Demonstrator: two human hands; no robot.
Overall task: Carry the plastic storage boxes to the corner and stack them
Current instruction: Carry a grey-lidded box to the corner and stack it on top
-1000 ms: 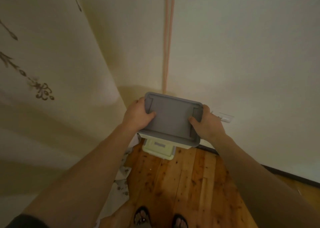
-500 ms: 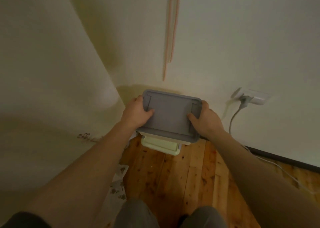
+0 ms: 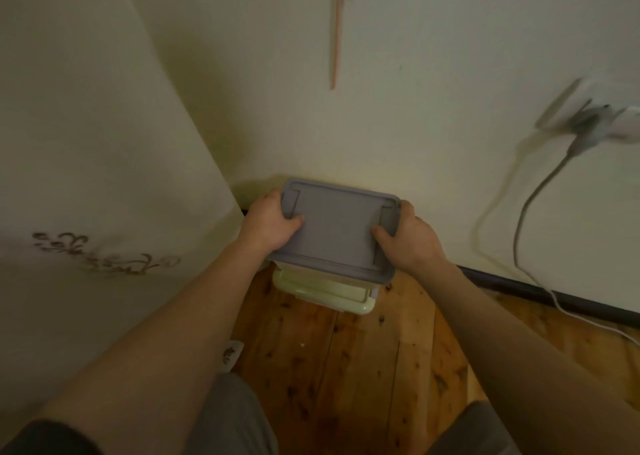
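A grey-lidded plastic storage box (image 3: 337, 228) is held level in the corner, close to the wall. My left hand (image 3: 268, 224) grips its left end, thumb on the lid. My right hand (image 3: 407, 238) grips its right end the same way. Directly beneath it sits a pale green-lidded storage box (image 3: 325, 292) on the wooden floor; only its front edge shows. Whether the grey box touches the green one I cannot tell.
A cream curtain (image 3: 86, 177) hangs on the left, reaching the floor beside the boxes. A wall socket (image 3: 588, 115) with a plugged grey cable (image 3: 530, 212) is on the right wall, the cable trailing over the dark baseboard (image 3: 519, 286) onto the floor.
The grey box has come down toward the green box in the corner, still held by both hands. I have crouched lower, and the socket and cable have come into view.
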